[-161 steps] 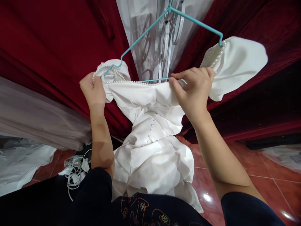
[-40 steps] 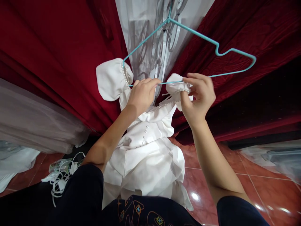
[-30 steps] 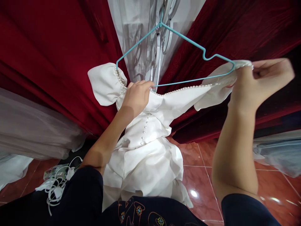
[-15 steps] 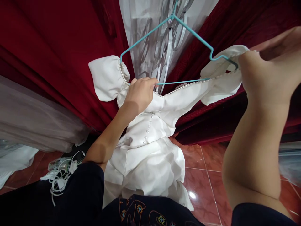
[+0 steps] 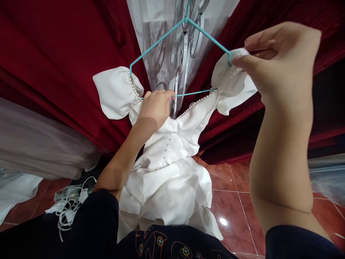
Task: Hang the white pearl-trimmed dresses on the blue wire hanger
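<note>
Dress (image 5: 172,190) is hung on the hanger (image 5: 159,42); left-side sleeve (image 5: 111,91) is set over one end, seemingly done. Other sleeve (image 5: 234,90) is pinched by the right hand (image 5: 283,61) at the opposite end, seating apparently unfinished. Lower bar (image 5: 192,94) is gripped by the left hand (image 5: 156,108).

Before us, dress (image 5: 184,144) on hanger (image 5: 185,19) — left curtain (image 5: 67,54) and right curtain (image 5: 269,18) behind. Our left hand (image 5: 156,105) on hanger's lower bar (image 5: 194,93), between left sleeve (image 5: 111,93) and right sleeve (image 5: 237,86); our right hand (image 5: 285,59) at right sleeve's upper edge, beside hanger's right end. Cables (image 5: 69,215) left of skirt (image 5: 172,189) — floor (image 5: 229,205) beneath.
</note>
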`<control>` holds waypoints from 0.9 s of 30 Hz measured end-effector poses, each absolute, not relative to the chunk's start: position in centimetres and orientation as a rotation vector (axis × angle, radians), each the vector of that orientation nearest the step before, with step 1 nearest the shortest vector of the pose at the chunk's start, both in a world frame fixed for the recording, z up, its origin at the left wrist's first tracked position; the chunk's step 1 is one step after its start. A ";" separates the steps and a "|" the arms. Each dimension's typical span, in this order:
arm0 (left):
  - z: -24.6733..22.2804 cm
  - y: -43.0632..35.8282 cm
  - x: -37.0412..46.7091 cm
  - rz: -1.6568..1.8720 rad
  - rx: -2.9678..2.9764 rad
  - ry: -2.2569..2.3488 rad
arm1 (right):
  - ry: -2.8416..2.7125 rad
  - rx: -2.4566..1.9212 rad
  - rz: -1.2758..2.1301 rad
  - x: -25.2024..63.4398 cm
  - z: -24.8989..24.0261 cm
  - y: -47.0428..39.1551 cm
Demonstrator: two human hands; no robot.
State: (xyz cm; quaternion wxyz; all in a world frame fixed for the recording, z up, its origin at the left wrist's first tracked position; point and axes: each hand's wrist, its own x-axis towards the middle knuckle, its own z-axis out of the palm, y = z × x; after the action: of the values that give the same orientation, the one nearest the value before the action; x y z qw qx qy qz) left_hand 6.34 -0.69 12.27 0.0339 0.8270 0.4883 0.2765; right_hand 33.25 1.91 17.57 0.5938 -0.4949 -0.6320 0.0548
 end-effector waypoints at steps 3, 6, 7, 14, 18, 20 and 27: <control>12.5 -1.0 6.1 0.839 2.543 1.502 | -1.428 -0.785 0.090 33.0 16.7 0.6; 12.8 -1.4 6.2 0.842 2.529 1.475 | -1.518 -0.653 -0.005 30.8 15.1 -1.1; 12.8 -1.4 6.3 0.839 2.529 1.468 | -1.630 -0.715 0.017 29.8 14.2 -1.6; 10.5 -1.5 6.6 0.926 2.627 1.426 | -1.781 -1.034 -0.212 25.2 6.3 -1.6; 9.3 -1.7 6.7 1.208 2.717 1.342 | -1.685 -1.016 -0.186 24.9 6.3 -1.6; 9.4 -1.9 6.4 1.415 2.695 1.345 | -1.669 -0.997 -0.183 24.9 6.7 -1.6; 10.8 -2.1 2.4 2.148 2.398 1.597 | -1.627 -0.904 -0.132 25.6 6.7 -1.3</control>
State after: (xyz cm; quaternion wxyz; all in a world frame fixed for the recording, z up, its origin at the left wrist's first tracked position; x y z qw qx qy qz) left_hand 2.36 -2.08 10.77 -0.2241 0.6504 0.4331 0.5824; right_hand 25.56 -1.33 6.65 0.5955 -0.3894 -0.7004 -0.0566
